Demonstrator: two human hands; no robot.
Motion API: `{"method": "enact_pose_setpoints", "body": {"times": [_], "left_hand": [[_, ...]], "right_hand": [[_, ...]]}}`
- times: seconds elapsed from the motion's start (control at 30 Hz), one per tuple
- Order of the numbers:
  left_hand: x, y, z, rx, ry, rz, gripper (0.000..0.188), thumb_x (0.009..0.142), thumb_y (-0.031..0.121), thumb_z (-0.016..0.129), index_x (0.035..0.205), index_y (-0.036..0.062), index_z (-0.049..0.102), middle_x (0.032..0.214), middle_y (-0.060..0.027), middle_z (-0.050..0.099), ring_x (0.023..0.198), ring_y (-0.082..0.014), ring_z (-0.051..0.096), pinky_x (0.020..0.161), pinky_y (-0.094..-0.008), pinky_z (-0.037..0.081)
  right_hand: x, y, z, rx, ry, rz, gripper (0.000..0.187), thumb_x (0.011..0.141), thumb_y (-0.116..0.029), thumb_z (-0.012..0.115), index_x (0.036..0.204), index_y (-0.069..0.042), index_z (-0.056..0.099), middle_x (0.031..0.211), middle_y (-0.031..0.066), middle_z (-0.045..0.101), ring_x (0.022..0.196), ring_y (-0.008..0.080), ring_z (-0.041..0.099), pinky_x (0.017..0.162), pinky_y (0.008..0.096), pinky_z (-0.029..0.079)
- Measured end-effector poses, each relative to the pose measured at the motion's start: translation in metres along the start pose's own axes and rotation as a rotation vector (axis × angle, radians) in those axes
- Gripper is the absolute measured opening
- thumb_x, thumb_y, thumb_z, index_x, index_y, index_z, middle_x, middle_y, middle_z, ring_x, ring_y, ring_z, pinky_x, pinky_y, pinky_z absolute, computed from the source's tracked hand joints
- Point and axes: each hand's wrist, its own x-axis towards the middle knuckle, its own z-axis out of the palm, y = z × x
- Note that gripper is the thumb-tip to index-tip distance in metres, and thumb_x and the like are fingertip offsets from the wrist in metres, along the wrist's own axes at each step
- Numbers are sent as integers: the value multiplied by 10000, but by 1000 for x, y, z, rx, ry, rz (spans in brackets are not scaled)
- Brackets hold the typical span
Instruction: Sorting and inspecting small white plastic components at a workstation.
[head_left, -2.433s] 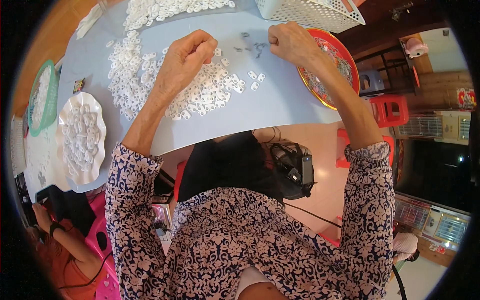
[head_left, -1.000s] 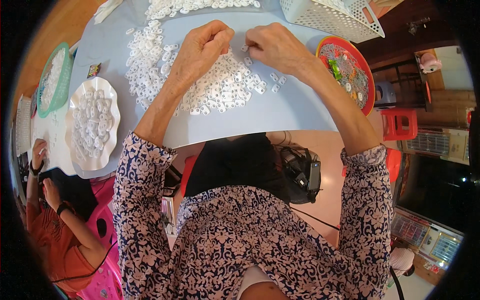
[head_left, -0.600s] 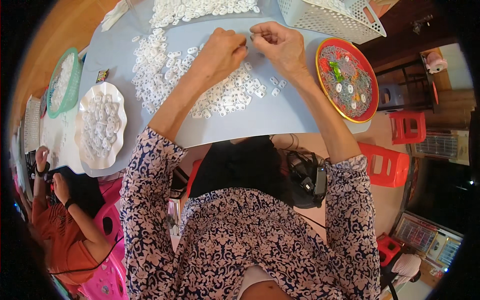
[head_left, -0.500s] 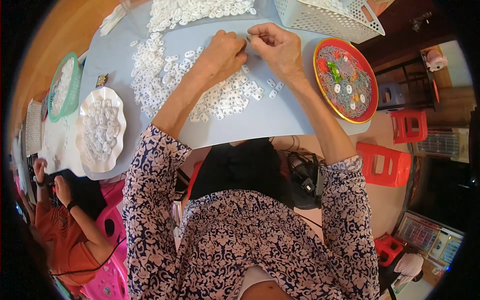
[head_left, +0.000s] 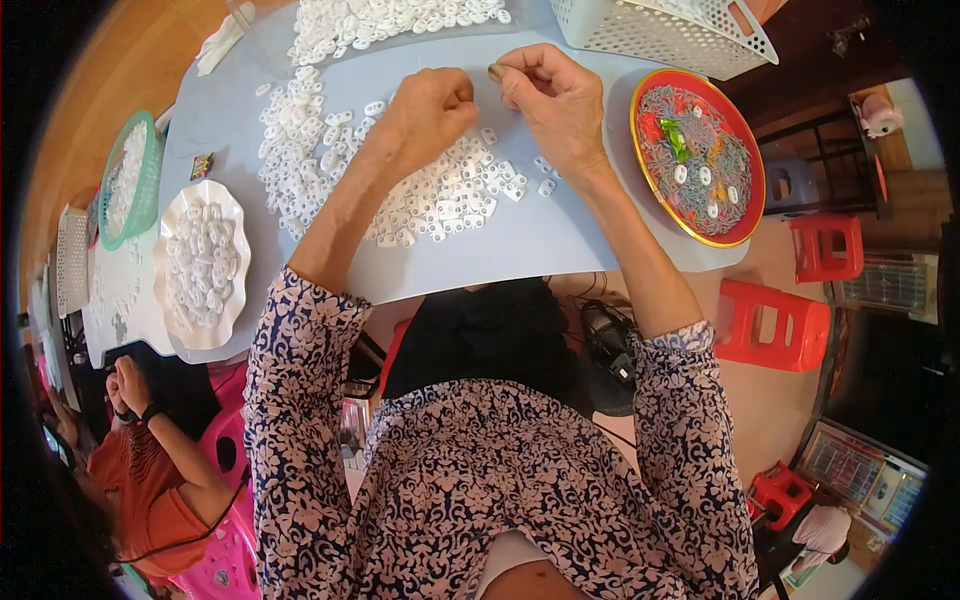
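Observation:
My left hand (head_left: 430, 115) is closed, its fingers curled in above the far part of the table, and what it holds, if anything, is hidden. To its right, my right hand (head_left: 552, 100) is pinched with thumb and forefinger together; a tiny dark spot shows at the tips, too small to name. A gap separates the two hands. Beneath and around my left wrist lie many small white oval plastic pieces with holes (head_left: 450, 195), spread over the pale grey table (head_left: 560, 245). A few of these pieces lie below my right hand.
Right of my forearm stands a red gold-rimmed plate (head_left: 757, 165) of tangled thin grey pieces. A perforated white basket (head_left: 670, 58) sits at the far right. On the left are a scalloped white dish (head_left: 238, 290) and a green basket (head_left: 150, 190). A co-worker (head_left: 165, 480) sits there.
My hands have drawn slightly apart, the left one shifting left. The co-worker's hands have come together. The whole view has shifted slightly.

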Motion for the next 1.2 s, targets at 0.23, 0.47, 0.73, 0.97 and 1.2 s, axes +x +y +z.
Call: {"method": "enact_pose_setpoints", "body": {"times": [0.23, 0.47, 0.73, 0.97, 1.2], "left_hand": [[-7, -15, -10, -700, 111, -81, 158, 852, 140, 580, 879, -8, 630, 731, 18, 575, 650, -56, 481, 584, -211, 388], [-13, -11, -2, -724, 229, -99, 112, 852, 100, 568, 855, 2, 623, 704, 6, 588, 645, -56, 496, 589, -208, 396], [-15, -6, -9, -575, 192, -169, 205, 865, 180, 541, 808, 0, 622, 654, -15, 593, 616, -65, 489, 583, -218, 398], [-17, -11, -11, -740, 84, -139, 263, 901, 206, 503, 835, -8, 641, 715, -37, 612, 683, -98, 554, 648, -234, 440], [-14, -18, -9, -778, 108, -70, 229, 907, 167, 499, 914, -15, 637, 746, -45, 627, 694, -100, 563, 664, -239, 457]], "right_hand": [[-4, -10, 19, 52, -6, 197, 73, 839, -54, 615, 851, 18, 625, 728, 41, 630, 638, 72, 595, 551, 202, 482], [-5, 1, 30, 130, 7, 245, 71, 860, -49, 598, 871, 19, 615, 757, 67, 653, 667, 92, 625, 566, 204, 503], [-5, 8, 34, 110, 35, 97, 37, 831, -6, 606, 846, 24, 624, 754, 59, 657, 687, 101, 630, 635, 220, 524], [-7, 5, 28, -378, -8, -326, 96, 751, 11, 643, 842, -16, 627, 755, 66, 656, 678, 141, 644, 628, 249, 512], [-7, 5, 29, -52, 8, -67, 77, 809, -5, 627, 884, 9, 643, 788, 36, 647, 696, 99, 606, 654, 234, 501]]}}
